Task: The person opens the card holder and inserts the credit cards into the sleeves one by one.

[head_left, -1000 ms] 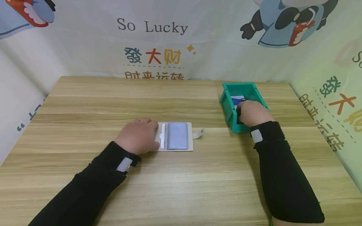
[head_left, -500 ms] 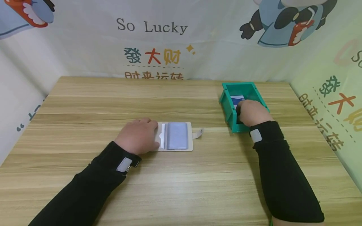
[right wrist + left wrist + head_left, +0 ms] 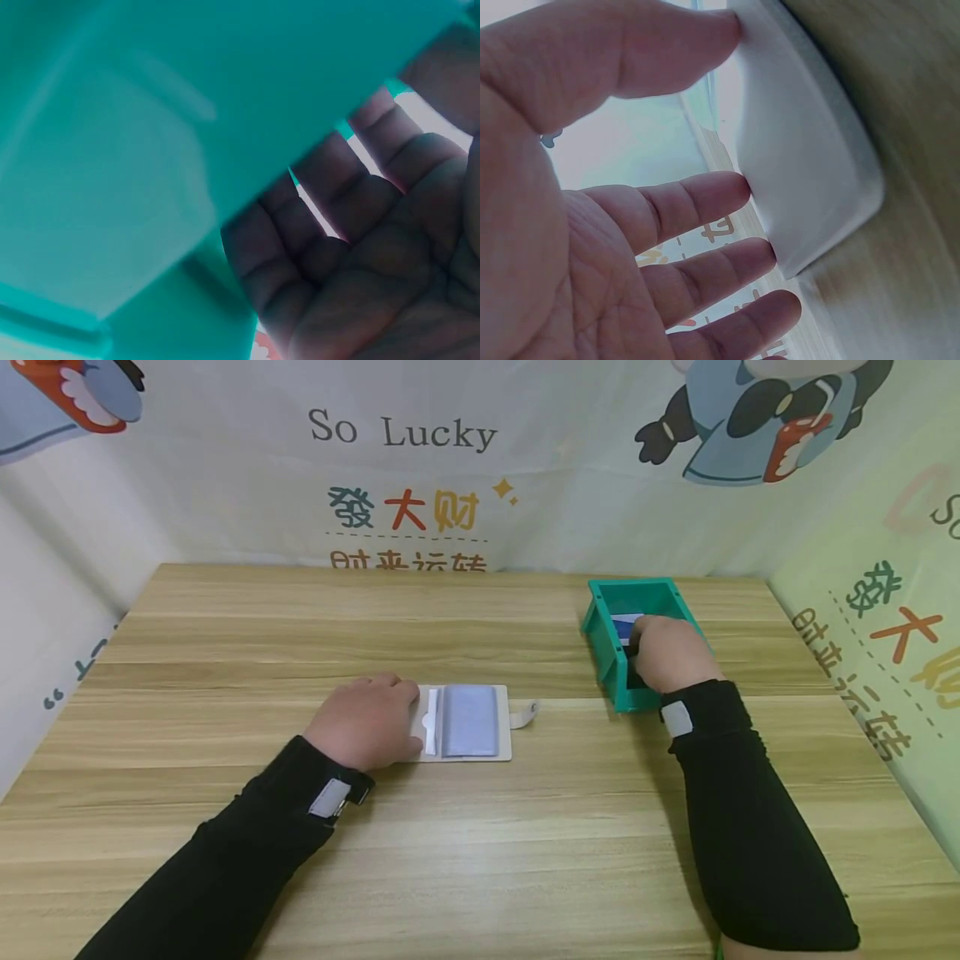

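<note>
An open white card holder with clear plastic sleeves lies flat on the wooden table. Its snap strap sticks out to the right. My left hand rests on its left part. In the left wrist view the thumb and extended fingers touch the white cover. At the right, my right hand reaches down into a green bin, beside a blue and white card. The bin's wall hides the right fingertips, so I cannot tell whether they hold anything.
The green bin stands near the table's back right corner. A printed cloth hangs behind the table and along both sides. Wooden tabletop lies between the card holder and the bin.
My right hand has shifted slightly farther into the bin, covering a little more of the blue and white card. My left hand and the card holder have stayed in place.
</note>
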`<state>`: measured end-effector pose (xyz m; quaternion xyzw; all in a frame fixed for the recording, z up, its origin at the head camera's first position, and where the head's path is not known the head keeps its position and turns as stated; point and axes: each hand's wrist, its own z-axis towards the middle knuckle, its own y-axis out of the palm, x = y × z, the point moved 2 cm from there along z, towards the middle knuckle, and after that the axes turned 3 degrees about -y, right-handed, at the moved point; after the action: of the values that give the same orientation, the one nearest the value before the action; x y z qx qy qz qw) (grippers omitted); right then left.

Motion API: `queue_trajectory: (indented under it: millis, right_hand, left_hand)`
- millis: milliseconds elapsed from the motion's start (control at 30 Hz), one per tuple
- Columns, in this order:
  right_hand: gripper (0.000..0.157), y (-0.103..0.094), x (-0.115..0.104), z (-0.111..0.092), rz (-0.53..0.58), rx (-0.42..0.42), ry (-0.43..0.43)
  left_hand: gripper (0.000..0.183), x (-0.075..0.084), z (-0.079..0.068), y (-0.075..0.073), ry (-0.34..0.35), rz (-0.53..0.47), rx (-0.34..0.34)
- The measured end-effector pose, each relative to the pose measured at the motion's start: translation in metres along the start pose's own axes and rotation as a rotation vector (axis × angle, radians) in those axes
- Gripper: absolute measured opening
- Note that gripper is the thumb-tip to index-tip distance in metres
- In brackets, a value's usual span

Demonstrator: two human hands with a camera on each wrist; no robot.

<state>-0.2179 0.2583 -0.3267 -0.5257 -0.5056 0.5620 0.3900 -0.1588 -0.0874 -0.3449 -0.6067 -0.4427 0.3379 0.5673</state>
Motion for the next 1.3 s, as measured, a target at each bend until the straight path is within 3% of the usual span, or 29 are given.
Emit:
queue_trajectory:
  millis: [400,600,733,867,1100,1300]
  right_hand:
    - [0.022,-0.017,-0.004,-0.006,0.016,0.058,0.031]
    - [0.02,-0.027,-0.01,-0.011,0.089,0.166,0.143]
    - [0.021,-0.036,-0.016,-0.017,0.18,0.303,0.179]
    - [0.027,-0.044,-0.024,-0.022,0.241,0.446,0.142]
    - [0.023,-0.045,-0.046,-0.028,0.328,0.572,0.014]
    - [0.017,-0.033,-0.066,-0.026,0.473,0.567,-0.113]
  left_hand:
    - [0.046,-0.001,0.001,-0.001,0.01,-0.015,0.027]
    - [0.046,-0.001,0.0,-0.003,0.01,-0.02,0.047]
    - [0.047,0.0,0.0,-0.003,0.009,-0.021,0.058]
    - [0.05,0.002,0.0,-0.005,0.001,-0.039,0.066]
    - [0.056,0.003,-0.001,-0.009,-0.014,-0.096,0.085]
    - [0.064,0.006,0.001,-0.01,-0.013,-0.118,0.115]
